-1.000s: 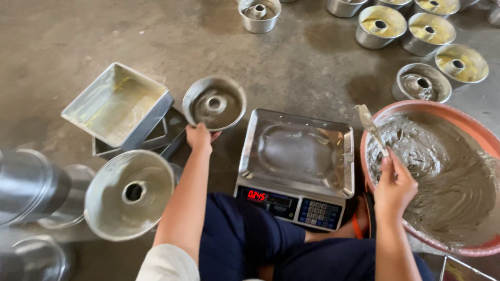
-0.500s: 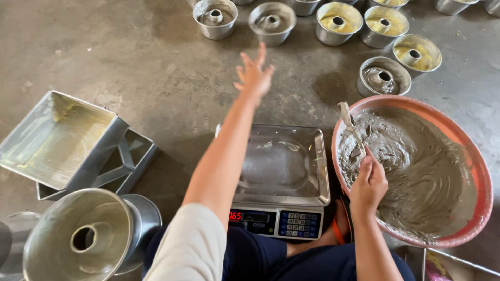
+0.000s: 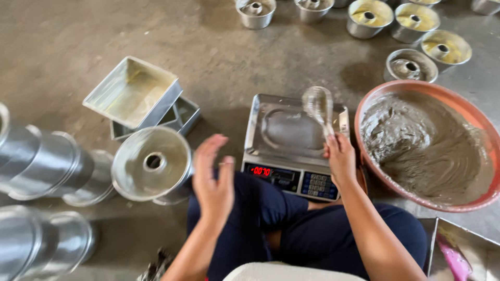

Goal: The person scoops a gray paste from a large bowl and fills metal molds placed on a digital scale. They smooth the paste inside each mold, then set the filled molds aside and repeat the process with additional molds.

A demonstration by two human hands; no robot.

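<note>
Two bare hands are held above a digital scale (image 3: 291, 143) on a concrete floor (image 3: 67, 47), beside a basin of grey batter (image 3: 424, 148).

Nearest the scale, the right hand (image 3: 341, 158) is closed round the handle of a ladle (image 3: 319, 106), whose blurred bowl is held over the scale's steel pan, on which no mould is seen. The left hand (image 3: 213, 179) is raised left of the scale with fingers spread, nothing gripped. A weighing step is judged to be in hand; a mould on the pan would be called for before batter is poured. Left of the scale, a ring mould (image 3: 152, 164), stacked square tins (image 3: 133, 93) and further moulds are seen. Beyond the scale, filled ring moulds (image 3: 411, 21) are ranged on the stained floor.
</note>
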